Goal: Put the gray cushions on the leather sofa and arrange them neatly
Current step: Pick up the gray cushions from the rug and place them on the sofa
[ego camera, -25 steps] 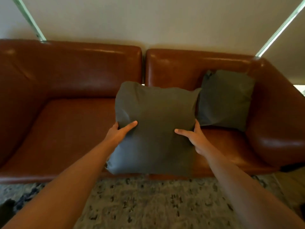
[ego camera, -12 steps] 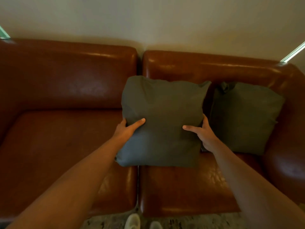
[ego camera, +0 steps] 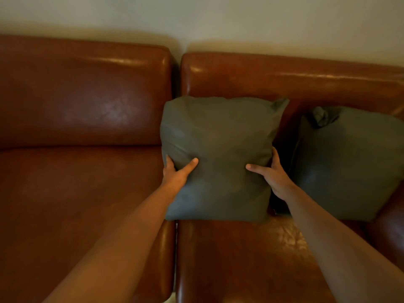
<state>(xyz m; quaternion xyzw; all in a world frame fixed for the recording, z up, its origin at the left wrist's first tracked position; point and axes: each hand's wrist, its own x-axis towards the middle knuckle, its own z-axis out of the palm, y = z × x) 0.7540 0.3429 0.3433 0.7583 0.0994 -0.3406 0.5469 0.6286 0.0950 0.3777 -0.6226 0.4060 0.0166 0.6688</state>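
Observation:
A gray cushion stands upright at the middle of the brown leather sofa, on the right seat beside the seam, its top against the backrest. My left hand grips its left edge, thumb on the front. My right hand grips its right edge the same way. A second gray cushion leans against the backrest at the sofa's right end, a small gap apart from the first.
The left seat of the sofa carries nothing. A pale wall rises behind the backrest. The sofa's right armrest bulges at the frame's right edge.
I have come closer to the sofa and carried the held cushion forward until it rests on the right seat against the backrest. The rug and my feet have left the view.

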